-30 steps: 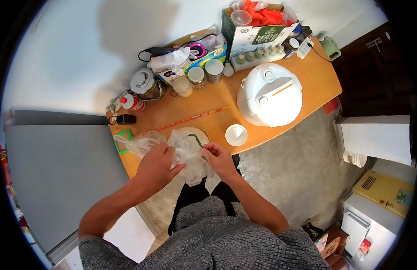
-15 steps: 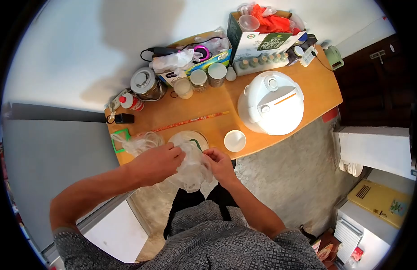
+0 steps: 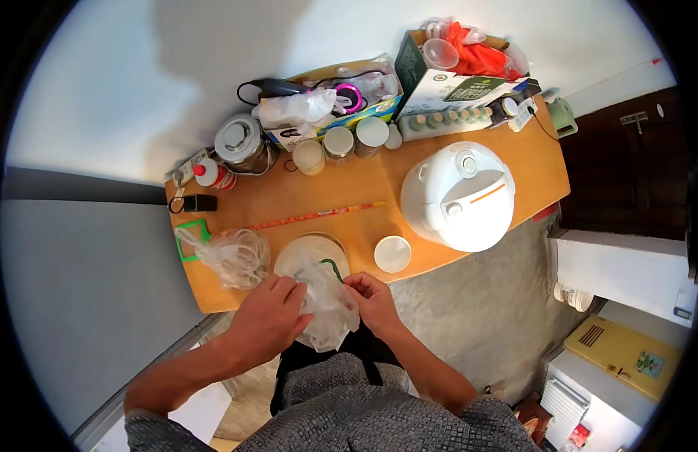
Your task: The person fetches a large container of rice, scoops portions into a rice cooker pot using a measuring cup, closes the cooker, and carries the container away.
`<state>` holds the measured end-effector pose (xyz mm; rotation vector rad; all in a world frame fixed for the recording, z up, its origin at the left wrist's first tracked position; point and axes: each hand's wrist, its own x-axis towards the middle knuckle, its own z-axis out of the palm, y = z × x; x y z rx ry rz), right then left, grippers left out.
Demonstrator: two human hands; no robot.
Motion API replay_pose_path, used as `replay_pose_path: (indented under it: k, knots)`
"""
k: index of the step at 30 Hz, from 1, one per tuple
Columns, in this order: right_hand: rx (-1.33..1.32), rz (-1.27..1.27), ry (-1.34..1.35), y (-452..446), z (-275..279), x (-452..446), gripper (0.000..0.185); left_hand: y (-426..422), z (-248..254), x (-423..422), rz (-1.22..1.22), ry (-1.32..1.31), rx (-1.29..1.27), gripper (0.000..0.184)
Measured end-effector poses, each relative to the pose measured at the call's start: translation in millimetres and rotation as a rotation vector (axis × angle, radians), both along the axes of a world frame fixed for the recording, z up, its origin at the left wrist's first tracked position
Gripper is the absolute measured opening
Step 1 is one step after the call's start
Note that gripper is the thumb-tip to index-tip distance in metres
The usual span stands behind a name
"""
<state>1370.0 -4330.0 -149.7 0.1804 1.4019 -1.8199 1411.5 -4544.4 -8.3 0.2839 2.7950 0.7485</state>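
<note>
My left hand (image 3: pixel 268 313) is closed, with its curled fingers gripping the left side of a thin clear plastic bag (image 3: pixel 330 320). On the bag's right side, the thumb and fingers of my right hand (image 3: pixel 373 305) pinch its edge. The crumpled bag hangs between both hands at the table's front edge. A dark green curved strip (image 3: pixel 332 267) shows near my right fingertips; whether it lies inside the bag I cannot tell. Behind the bag is a round whitish lid or plate (image 3: pixel 289 258), partly covered. A bundle of clear plastic bags (image 3: pixel 240 258) lies left of it.
A long red patterned stick (image 3: pixel 315 216) lies across the wooden table (image 3: pixel 326 188). A small white bowl (image 3: pixel 393 254) and a large white rice cooker (image 3: pixel 458 197) stand to the right. Jars (image 3: pixel 339 143), a metal pot (image 3: pixel 243 143) and filled boxes (image 3: pixel 462 87) line the wall.
My left hand has come down closer to my body, and the bag in my hands now hangs apart from the bundle on the left. The view has shifted slightly.
</note>
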Motion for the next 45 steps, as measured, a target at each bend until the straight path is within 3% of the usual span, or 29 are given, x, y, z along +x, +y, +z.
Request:
replay_pose_path:
  k: [8, 14, 17, 19, 21, 23, 26, 28, 29, 31, 37, 45]
  knots:
    - [-0.014, 0.009, 0.006, -4, 3, -11, 0.011, -8, -4, -8, -0.157, -0.007, -0.031, 0.046]
    - [-0.042, 0.064, -0.027, 0, 14, -19, 0.014, -12, -4, -5, -0.009, -0.05, 0.05, 0.046]
    - [-0.005, 0.127, 0.037, 4, 19, -27, 0.013, -33, -13, -7, 0.106, -0.036, 0.219, 0.036]
    - [-0.086, 0.085, 0.018, 10, 14, -32, 0.015, -57, -38, -7, 0.531, -0.113, 0.437, 0.026]
    - [-0.048, 0.021, 0.013, 7, -1, -46, 0.018, -80, -86, -24, 0.734, 0.032, 0.271, 0.021]
    - [0.311, -0.049, 0.224, -2, -30, -68, 0.019, -106, -145, -46, 0.714, 0.03, 0.187, 0.022]
    - [0.381, -0.181, 0.263, -25, -87, -107, 0.018, -123, -228, -88, 0.715, -0.046, 0.165, 0.025]
    - [0.635, -0.2, 0.685, -36, -128, -134, 0.019, -129, -277, -107, 0.61, 0.007, 0.081, 0.027]
    - [0.662, -0.208, 0.694, -39, -141, -146, 0.019, -126, -296, -113, 0.596, 0.009, 0.108, 0.027]
    - [0.808, -0.208, 0.8, -51, -163, -170, 0.024, -124, -323, -121, 0.783, -0.042, 0.127, 0.024]
    - [1.117, -0.224, 0.789, -64, -207, -217, 0.027, -125, -346, -118, 0.731, 0.182, 0.082, 0.018]
    - [1.21, -0.291, 0.812, -66, -248, -244, 0.021, -136, -346, -118, 0.663, 0.192, 0.07, 0.014]
